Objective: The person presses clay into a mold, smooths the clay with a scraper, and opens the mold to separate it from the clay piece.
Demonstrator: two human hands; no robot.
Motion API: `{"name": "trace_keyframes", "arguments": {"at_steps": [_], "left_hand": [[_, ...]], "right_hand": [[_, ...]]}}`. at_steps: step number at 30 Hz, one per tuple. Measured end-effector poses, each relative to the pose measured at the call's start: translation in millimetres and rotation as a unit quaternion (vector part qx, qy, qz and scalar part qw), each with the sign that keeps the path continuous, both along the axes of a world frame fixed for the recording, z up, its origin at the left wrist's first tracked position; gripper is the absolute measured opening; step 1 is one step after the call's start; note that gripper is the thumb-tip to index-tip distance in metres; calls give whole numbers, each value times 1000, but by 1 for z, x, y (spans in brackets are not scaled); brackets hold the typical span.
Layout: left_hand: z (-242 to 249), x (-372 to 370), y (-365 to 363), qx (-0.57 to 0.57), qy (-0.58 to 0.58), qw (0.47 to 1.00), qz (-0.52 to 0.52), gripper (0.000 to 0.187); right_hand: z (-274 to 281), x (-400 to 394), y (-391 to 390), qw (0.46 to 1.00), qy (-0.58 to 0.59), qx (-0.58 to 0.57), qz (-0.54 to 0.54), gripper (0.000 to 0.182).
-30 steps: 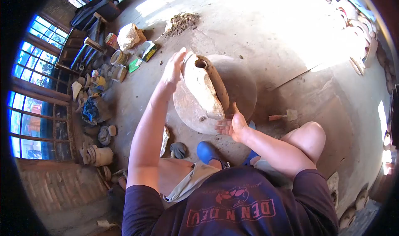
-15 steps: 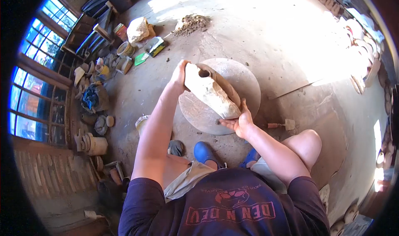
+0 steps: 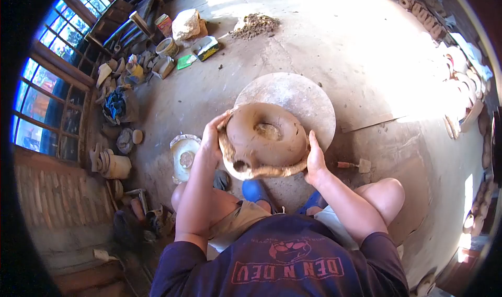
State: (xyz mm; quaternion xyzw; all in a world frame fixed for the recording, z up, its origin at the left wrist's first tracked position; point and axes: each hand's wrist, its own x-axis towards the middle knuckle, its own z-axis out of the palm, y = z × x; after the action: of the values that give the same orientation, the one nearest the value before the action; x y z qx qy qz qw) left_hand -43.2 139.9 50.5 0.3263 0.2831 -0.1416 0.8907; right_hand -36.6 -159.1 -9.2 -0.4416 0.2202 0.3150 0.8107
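A rounded brown clay piece [image 3: 280, 143] with a hollow in its middle and a round hole near its lower left sits in a pale, rough-edged mold [image 3: 261, 172]. My left hand [image 3: 213, 135] grips the mold's left rim. At the right edge, my right hand [image 3: 315, 160] presses against the mold and clay, its fingers pointing up. Both hands hold the mold above the near part of a round grey board [image 3: 308, 95] on the floor.
A second pale mold [image 3: 180, 167] lies left of my knees. A trowel [image 3: 355, 165] is on the floor at right. Buckets and containers [image 3: 167, 47] stand at the upper left, near a clay heap [image 3: 256, 26]. Clay pieces line the right wall.
The mold has turned from its edge-on tilt so the clay faces up, and has come nearer my body. My right hand has moved from beneath its lower end to its right side.
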Motion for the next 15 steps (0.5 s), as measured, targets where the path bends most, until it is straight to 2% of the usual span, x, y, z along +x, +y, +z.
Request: {"name": "trace_keyframes", "arguments": {"at_steps": [3, 7, 9, 13, 15], "left_hand": [[-17, -13, -3, 58, -102, 993, 23, 48], [-45, 1, 8, 1, -66, 997, 34, 57], [-54, 13, 6, 41, -67, 996, 34, 60], [-65, 52, -13, 103, -101, 987, 68, 65], [-71, 68, -20, 109, -124, 984, 64, 73]], "right_hand": [[-16, 6, 3, 993, -113, -23, -11, 80], [-26, 34, 5, 976, -181, -117, -30, 81], [-24, 53, 7, 964, -203, -167, -47, 78], [3, 84, 14, 970, -211, -92, -78, 78], [-52, 126, 1, 964, -247, -32, -90, 80]]}}
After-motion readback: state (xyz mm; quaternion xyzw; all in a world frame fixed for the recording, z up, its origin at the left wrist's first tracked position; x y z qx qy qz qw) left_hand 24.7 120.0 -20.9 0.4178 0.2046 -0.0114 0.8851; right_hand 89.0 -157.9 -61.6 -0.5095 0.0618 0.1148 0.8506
